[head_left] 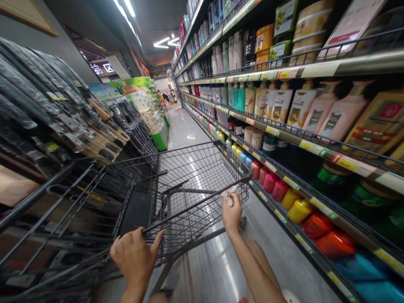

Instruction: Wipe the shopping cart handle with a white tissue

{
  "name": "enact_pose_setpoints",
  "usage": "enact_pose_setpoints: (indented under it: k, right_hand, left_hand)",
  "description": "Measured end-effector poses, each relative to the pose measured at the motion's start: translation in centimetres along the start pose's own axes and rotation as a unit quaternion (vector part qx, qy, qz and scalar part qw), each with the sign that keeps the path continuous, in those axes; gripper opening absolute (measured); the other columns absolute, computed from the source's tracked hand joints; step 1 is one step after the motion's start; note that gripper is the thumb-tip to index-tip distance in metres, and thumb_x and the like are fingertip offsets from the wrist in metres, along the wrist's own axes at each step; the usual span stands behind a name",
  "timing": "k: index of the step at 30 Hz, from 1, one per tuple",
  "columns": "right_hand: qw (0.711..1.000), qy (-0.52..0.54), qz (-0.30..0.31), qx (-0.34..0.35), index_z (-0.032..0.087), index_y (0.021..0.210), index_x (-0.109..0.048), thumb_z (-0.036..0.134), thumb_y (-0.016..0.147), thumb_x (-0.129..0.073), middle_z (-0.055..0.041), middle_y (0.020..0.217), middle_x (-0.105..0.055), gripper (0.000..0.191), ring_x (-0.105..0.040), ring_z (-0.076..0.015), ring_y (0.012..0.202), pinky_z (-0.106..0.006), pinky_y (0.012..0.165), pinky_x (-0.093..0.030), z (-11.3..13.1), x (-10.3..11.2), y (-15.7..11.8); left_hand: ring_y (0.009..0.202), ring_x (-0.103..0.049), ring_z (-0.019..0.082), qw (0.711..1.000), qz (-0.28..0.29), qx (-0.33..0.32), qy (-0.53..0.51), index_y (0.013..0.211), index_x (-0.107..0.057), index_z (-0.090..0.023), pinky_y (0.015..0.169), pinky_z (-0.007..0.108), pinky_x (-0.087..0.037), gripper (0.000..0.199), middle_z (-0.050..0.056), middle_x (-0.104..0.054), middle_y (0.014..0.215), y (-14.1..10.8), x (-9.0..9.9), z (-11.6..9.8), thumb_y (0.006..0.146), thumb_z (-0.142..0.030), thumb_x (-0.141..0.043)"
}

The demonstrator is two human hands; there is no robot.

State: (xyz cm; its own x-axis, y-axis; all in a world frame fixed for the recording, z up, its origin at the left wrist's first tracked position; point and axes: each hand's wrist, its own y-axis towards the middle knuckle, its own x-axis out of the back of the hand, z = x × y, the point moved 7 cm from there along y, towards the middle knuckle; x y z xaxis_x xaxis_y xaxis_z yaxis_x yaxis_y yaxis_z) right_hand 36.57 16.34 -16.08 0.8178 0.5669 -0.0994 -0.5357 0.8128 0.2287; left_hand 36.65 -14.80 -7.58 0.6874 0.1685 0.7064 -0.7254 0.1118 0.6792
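The left hand (134,256) lay over the cart's dark handle bar (189,209), knuckles up and thumb sticking out; whether its grip was closed around the bar could not be told. Farther along, near the bar's right end, the right hand (232,210) had its grip closed on a crumpled white wad (232,196) — pinched between thumb and fingers. Beyond both hands stretched the wire shopping cart (202,168), standing on a glossy grey floor (208,265).

Close on the right, colourful bottles (299,210) lined the lowest shelf, with pale pump bottles (282,105) on a shelf above and round tubs (311,31) higher yet. To the left hung dark goods in clear wrapping (47,92). Past them stood a green-edged display (142,99) — then the aisle narrowed away beneath bright ceiling lights (161,43).
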Motion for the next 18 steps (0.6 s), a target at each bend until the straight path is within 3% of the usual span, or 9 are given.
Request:
enact_pose_setpoints:
  k: [4,7,14,18]
  right_hand:
    - [0.999,-0.005,0.035,0.031,0.02,0.08,-0.059,0.028,0.076,-0.056,-0.0039,0.083,-0.06,0.009,-0.057,-0.0201,0.086,-0.033,0.082,-0.044,0.9,0.0,0.4]
    - [0.999,0.0,0.036,0.013,0.02,0.079,-0.059,0.028,0.075,-0.057,-0.0038,0.084,-0.059,0.01,-0.057,-0.0195,0.085,-0.032,0.081,-0.044,0.3,0.2,0.4]
    - [0.995,0.021,0.027,-0.097,0.019,0.073,-0.06,0.033,0.067,-0.061,-0.0021,0.074,-0.061,0.015,-0.058,-0.0197,0.077,-0.03,0.07,-0.048,-5.8,-0.3,-1.7]
    - [0.993,0.033,0.017,-0.113,0.019,0.073,-0.059,0.032,0.064,-0.06,-0.0027,0.076,-0.062,0.017,-0.058,-0.0185,0.076,-0.027,0.063,-0.048,-7.1,-0.5,-1.9]
  left_hand:
    - [0.095,-0.046,0.032,1.0,0.007,0.004,-0.009,0.096,-0.056,-0.013,0.087,0.048,-0.035,0.053,0.011,-0.053,0.082,-0.1,-0.2,0.0,0.078,-0.062,-0.045]
    - [0.094,-0.046,0.032,1.0,0.012,0.008,-0.015,0.095,-0.056,-0.014,0.087,0.048,-0.035,0.053,0.01,-0.052,0.082,-0.1,-0.2,0.1,0.077,-0.062,-0.046]
    - [0.096,-0.046,0.032,1.0,0.016,0.014,-0.024,0.095,-0.056,-0.015,0.089,0.048,-0.035,0.051,0.01,-0.052,0.081,0.0,0.2,-0.1,0.077,-0.062,-0.045]
    - [0.096,-0.045,0.032,0.999,0.018,0.014,-0.029,0.097,-0.056,-0.015,0.09,0.048,-0.033,0.051,0.011,-0.052,0.083,0.0,0.1,-0.2,0.077,-0.062,-0.046]
